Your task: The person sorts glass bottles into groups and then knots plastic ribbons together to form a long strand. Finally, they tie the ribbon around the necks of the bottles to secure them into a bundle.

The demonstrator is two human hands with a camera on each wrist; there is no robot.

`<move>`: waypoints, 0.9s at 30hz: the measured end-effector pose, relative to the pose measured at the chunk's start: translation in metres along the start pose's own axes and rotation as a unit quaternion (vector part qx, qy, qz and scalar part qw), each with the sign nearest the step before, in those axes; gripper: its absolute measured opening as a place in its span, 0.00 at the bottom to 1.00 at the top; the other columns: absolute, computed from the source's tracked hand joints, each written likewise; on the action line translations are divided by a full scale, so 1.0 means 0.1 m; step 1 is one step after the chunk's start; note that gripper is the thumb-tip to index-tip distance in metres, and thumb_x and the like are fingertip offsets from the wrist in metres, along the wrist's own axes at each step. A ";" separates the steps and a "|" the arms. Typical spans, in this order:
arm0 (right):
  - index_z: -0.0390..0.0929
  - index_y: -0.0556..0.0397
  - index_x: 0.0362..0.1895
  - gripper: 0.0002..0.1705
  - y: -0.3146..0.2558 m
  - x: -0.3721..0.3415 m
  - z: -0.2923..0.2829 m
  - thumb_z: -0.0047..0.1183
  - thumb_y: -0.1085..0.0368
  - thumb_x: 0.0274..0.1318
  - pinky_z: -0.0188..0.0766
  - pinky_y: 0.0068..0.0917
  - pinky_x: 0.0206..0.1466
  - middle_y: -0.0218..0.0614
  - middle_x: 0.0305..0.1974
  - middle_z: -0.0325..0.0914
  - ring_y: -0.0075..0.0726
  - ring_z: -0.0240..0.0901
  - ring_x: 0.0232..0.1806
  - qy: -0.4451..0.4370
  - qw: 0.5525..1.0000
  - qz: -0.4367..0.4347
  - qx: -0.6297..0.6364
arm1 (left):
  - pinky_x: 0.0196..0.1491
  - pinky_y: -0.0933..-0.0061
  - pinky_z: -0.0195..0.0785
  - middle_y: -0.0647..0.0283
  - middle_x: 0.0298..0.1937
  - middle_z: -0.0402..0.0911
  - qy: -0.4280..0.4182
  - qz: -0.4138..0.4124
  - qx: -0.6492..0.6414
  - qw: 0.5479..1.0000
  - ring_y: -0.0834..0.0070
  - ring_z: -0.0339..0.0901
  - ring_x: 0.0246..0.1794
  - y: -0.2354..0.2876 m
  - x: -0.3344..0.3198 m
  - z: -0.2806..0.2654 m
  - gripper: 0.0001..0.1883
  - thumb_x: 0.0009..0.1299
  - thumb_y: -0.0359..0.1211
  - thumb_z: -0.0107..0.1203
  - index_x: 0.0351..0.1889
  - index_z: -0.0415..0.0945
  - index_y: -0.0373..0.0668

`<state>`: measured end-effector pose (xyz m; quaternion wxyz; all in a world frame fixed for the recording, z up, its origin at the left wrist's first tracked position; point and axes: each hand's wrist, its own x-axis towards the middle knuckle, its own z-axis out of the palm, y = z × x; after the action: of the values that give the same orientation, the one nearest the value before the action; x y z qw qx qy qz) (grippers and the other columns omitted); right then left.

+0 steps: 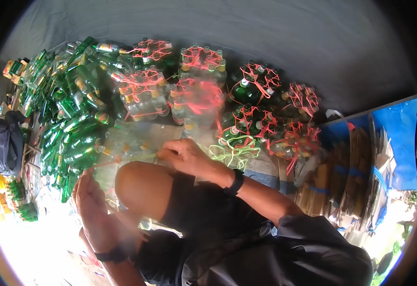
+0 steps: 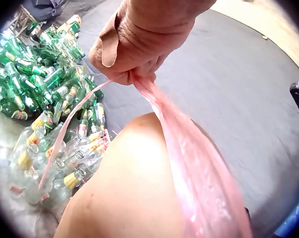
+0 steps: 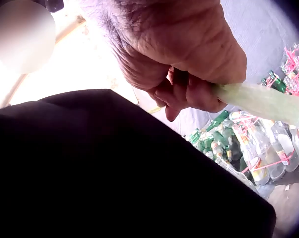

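My left hand (image 2: 144, 39) grips a thin pink plastic strip (image 2: 189, 153), its fingers curled round it beside the bent bare knee (image 1: 134, 186). The strip widens on one side of the fist, and a narrow length hangs down on the other. Over the knee's far side, my right hand (image 1: 184, 155) pinches a pale green plastic strip (image 3: 263, 101) between thumb and curled fingers. Close past both hands stand clear glass bottles (image 1: 122, 140) with yellow labels, partly hidden by the knee.
A heap of green bottles (image 1: 70, 109) fills the left. Bottle bundles (image 1: 144, 90) tied with pink strips stand along the grey sheet wall (image 1: 246, 33). A tangle of light green strip (image 1: 237, 150) lies right of centre. Flattened cardboard (image 1: 346, 176) leans at the right.
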<state>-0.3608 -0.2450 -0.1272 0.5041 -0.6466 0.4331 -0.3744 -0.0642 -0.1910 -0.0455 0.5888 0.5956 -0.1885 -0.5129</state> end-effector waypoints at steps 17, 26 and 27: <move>0.81 0.54 0.32 0.10 -0.14 -0.19 0.26 0.58 0.62 0.63 0.72 0.46 0.32 0.50 0.28 0.80 0.58 0.79 0.30 0.048 0.993 -0.054 -0.098 | 0.60 0.78 0.68 0.60 0.64 0.72 -0.001 0.073 0.227 0.971 0.77 0.73 0.60 -0.05 -0.60 -0.21 0.21 0.80 0.27 0.46 0.70 0.66 0.34; 0.81 0.54 0.33 0.10 -0.33 -0.16 0.27 0.57 0.61 0.63 0.72 0.46 0.31 0.50 0.27 0.79 0.58 0.79 0.30 0.043 0.991 -0.058 -0.110 | 0.17 0.84 0.36 0.84 0.19 0.54 0.029 0.002 0.036 0.999 0.93 0.46 0.15 0.03 -0.49 -0.32 0.08 0.80 0.38 0.54 0.41 0.77 0.46; 0.81 0.54 0.33 0.10 -0.33 -0.15 0.28 0.58 0.61 0.64 0.71 0.46 0.31 0.50 0.27 0.79 0.59 0.78 0.29 0.046 0.990 -0.065 -0.120 | 0.17 0.84 0.36 0.84 0.19 0.54 0.031 0.002 0.036 0.999 0.93 0.46 0.15 0.04 -0.52 -0.36 0.08 0.80 0.38 0.54 0.41 0.77 0.46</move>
<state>-0.3343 -0.2176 -0.1012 0.3770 -0.7111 0.4552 -0.3808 -0.0539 -0.1307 -0.0300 0.5739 0.6313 -0.1898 -0.4859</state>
